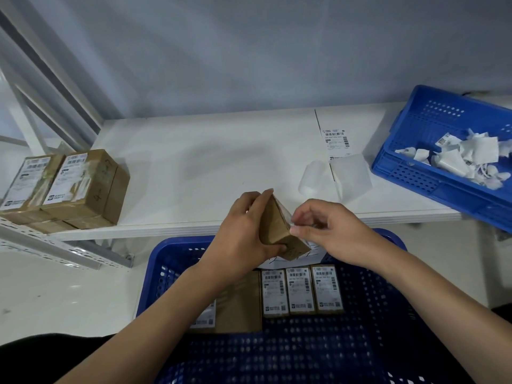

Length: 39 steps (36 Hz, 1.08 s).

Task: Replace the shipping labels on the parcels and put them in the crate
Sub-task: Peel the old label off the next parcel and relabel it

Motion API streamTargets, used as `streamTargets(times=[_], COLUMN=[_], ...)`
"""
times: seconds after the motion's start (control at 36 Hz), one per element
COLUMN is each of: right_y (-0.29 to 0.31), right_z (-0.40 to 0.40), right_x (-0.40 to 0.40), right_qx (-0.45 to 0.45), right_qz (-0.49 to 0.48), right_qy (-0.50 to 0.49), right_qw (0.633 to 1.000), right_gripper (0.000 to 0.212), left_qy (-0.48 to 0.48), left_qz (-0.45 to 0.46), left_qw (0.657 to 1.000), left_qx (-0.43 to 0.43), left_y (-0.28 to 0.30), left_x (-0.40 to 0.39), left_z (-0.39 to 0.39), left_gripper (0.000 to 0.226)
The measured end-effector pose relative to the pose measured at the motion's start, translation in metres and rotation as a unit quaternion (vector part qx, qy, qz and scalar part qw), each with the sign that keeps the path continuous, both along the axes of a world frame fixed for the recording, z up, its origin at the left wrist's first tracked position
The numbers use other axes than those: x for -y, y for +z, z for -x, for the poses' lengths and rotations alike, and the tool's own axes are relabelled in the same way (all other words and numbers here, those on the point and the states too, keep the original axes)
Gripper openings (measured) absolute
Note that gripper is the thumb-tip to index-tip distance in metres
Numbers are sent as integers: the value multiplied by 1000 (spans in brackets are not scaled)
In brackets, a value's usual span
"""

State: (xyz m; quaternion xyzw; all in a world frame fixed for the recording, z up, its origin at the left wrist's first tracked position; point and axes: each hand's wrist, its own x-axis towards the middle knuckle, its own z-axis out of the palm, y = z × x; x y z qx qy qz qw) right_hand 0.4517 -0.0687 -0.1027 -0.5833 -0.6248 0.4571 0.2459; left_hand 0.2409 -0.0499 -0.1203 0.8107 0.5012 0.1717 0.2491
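My left hand (243,231) grips a small brown cardboard parcel (279,228), held tilted on edge above the front of the white table. My right hand (329,228) pinches something thin at the parcel's right face; whether it is a label or its backing I cannot tell. Below my hands stands a blue crate (171,261) holding three labelled parcels (300,292) side by side and a larger brown parcel (238,303). A strip of fresh labels (336,142) lies on the table at the back right.
A stack of brown labelled parcels (80,187) sits at the table's left end. A second blue crate (432,173) on the right holds torn white label scraps. Curled translucent backing (335,178) lies near the label strip. A metal shelf frame (55,87) rises at the left.
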Motion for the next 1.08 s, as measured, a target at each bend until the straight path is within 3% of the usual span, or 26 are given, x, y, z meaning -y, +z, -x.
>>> streamTargets(times=[0.08,0.44,0.72,1.08], right_y=[0,7,8,17], right_z=[-1,5,9,11], right_x=[0,0,3,3], right_qx=[-4,-78,-34,7], right_qz=[2,-10,-64,-55], right_qy=[0,-74,-106,-134], right_qw=[1000,994,992,989], right_gripper=[4,7,8,9], left_qy=[-7,-1,1,-4], left_qz=[-8,-34,-46,-75], left_qw=[1000,998,998,995], left_qx=[2,55,51,63], left_y=[-1,1,5,3], left_x=[0,-2,-4,-6], left_z=[1,2,0,-2], left_gripper=[108,82,81,78])
